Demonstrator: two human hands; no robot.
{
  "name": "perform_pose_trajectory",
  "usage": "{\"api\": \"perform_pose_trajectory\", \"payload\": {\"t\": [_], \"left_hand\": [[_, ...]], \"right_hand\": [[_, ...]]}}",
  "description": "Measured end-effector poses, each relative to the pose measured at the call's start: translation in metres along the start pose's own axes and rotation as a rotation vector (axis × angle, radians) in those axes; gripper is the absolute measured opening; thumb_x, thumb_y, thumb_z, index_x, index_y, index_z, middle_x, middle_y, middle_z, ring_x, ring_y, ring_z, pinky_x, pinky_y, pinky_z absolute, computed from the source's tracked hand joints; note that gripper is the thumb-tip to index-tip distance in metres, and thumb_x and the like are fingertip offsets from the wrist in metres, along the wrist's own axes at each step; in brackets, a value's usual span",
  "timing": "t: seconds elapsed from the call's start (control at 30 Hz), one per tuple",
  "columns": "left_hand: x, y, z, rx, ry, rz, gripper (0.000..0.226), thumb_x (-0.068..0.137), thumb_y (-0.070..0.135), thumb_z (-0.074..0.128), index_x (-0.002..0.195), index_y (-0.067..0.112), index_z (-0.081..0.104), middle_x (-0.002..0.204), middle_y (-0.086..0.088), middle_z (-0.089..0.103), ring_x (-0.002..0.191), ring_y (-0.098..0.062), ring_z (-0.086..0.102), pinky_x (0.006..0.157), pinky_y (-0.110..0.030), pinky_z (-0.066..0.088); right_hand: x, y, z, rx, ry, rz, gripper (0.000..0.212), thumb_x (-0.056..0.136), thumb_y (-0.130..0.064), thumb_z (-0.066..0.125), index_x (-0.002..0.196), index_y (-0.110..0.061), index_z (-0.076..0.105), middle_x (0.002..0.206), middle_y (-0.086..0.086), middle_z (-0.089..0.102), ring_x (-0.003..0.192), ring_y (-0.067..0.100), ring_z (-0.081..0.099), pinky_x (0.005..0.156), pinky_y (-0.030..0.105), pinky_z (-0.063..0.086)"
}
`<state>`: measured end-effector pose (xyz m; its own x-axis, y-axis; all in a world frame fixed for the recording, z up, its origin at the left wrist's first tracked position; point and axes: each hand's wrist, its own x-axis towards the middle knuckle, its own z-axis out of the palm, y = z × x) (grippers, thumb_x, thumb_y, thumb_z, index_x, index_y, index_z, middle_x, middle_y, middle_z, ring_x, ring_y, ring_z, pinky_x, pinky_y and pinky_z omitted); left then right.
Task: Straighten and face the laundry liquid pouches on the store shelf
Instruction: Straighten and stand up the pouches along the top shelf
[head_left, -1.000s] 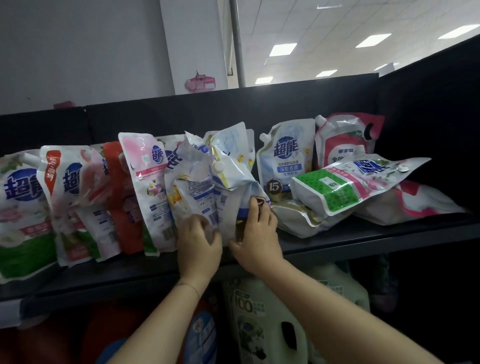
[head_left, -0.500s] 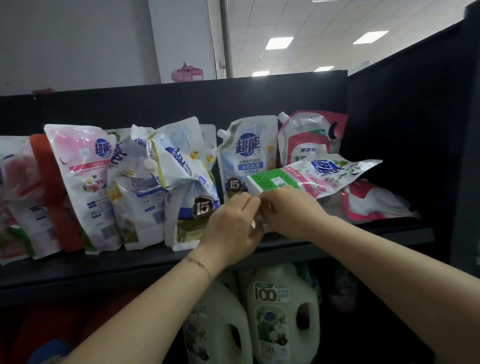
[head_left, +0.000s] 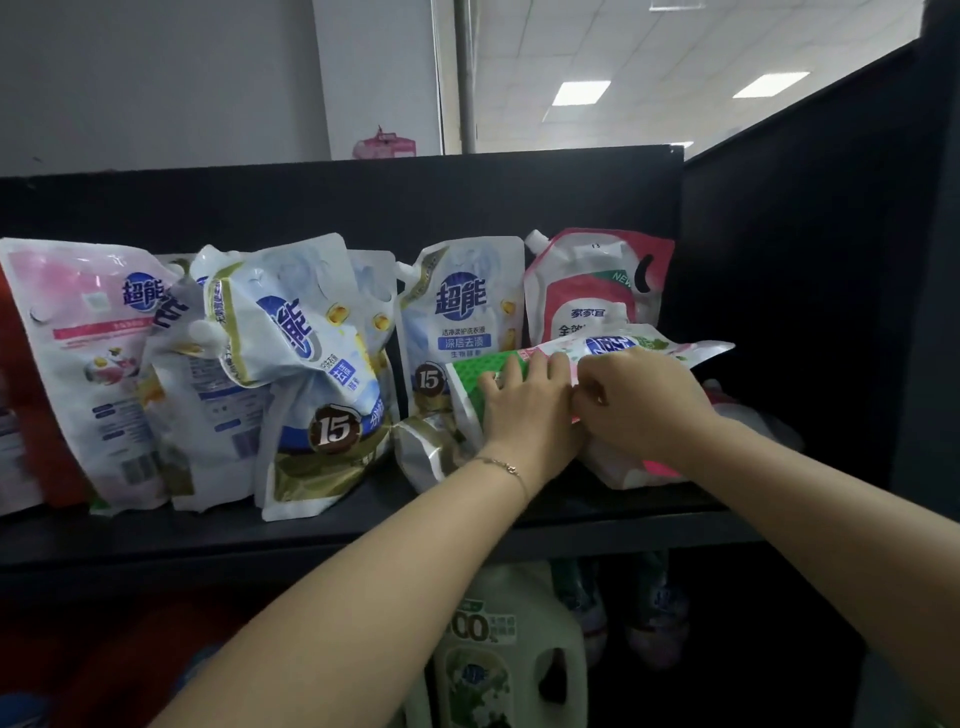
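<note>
— Holding that green and pink pouch (head_left: 597, 353) with both hands: why there? Your left hand (head_left: 524, 410) lies over its green end and your right hand (head_left: 639, 400) curls on the pink edge just beside it.

— You have it there, I judge, because it lies flat across the right part of the shelf (head_left: 363, 525), on top of a white and pink pouch (head_left: 639, 470), and one hand alone would let the soft bag fold. Your left grip is closed on the green end, fingers over the top. Your right grip is wrapped on the near edge; how tightly, you cannot tell from here.

— And how does the pouch look?

— Glossy, creased, label facing up instead of forward, its far tip pointing at the dark side wall. Behind it the blue pouch (head_left: 462, 332) and the red pouch (head_left: 592, 280) stand upright against the back panel.

— The others?

— Left of your hands, the slumped pouch (head_left: 306, 374) leans forward with its top folded over, beside a pink pouch (head_left: 88, 358). Both look unfaced yet.
</note>
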<state>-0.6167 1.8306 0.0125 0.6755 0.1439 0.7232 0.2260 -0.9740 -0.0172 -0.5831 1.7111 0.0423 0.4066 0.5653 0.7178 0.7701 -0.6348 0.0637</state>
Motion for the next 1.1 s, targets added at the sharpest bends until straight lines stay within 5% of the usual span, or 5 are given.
{"api": "perform_pose_trajectory", "payload": {"t": [0.17,0.53,0.67,0.8,1.1], "left_hand": [[0.008,0.003,-0.002,-0.055,-0.048,-0.097,0.054,0.079,0.042,0.057,0.126,0.021,0.04,0.126,-0.002,0.052,0.121,-0.03,0.046,0.092,-0.045,0.032],[0.026,-0.07,-0.046,-0.512,0.202,-0.435,0.027,0.097,0.043,0.046,0.11,0.023,0.059,0.09,-0.004,0.066,0.081,-0.027,0.06,0.067,-0.031,0.044],[0.007,-0.1,-0.057,-0.52,0.303,-0.56,0.04,0.1,0.044,0.038,0.082,0.013,0.056,0.067,-0.001,0.055,0.062,-0.02,0.056,0.046,-0.026,0.032],[-0.009,-0.105,-0.063,-0.553,0.398,-0.508,0.034,0.101,0.035,0.04,0.094,0.01,0.062,0.075,-0.002,0.058,0.054,-0.003,0.043,0.042,-0.008,0.035],[-0.012,-0.108,-0.067,-0.643,0.446,-0.477,0.035,0.101,0.034,0.04,0.107,0.01,0.065,0.077,-0.003,0.062,0.056,-0.002,0.049,0.04,-0.007,0.035]], "right_hand": [[0.019,0.001,0.007,-0.204,0.002,-0.174,0.012,0.086,-0.025,0.046,0.08,-0.016,0.05,0.083,0.002,0.062,0.07,0.027,0.055,0.055,0.029,0.027],[0.041,-0.03,0.001,0.026,0.509,-0.516,0.015,0.075,-0.014,0.059,0.062,-0.013,0.051,0.054,0.0,0.051,0.044,0.022,0.047,0.046,0.024,0.031],[0.039,-0.034,0.01,0.017,0.018,-0.505,0.016,0.082,-0.035,0.055,0.087,-0.019,0.056,0.081,-0.005,0.06,0.069,0.022,0.059,0.054,0.027,0.037],[0.041,-0.042,0.024,-0.113,-0.486,-0.475,0.077,0.076,-0.046,0.067,0.142,-0.027,0.032,0.133,-0.004,0.044,0.118,0.019,0.045,0.089,0.034,0.042],[0.049,-0.027,0.068,-0.434,-0.668,-0.171,0.095,0.085,-0.031,0.064,0.15,-0.037,-0.004,0.158,0.014,0.005,0.14,0.042,0.017,0.105,0.07,0.017]]}}
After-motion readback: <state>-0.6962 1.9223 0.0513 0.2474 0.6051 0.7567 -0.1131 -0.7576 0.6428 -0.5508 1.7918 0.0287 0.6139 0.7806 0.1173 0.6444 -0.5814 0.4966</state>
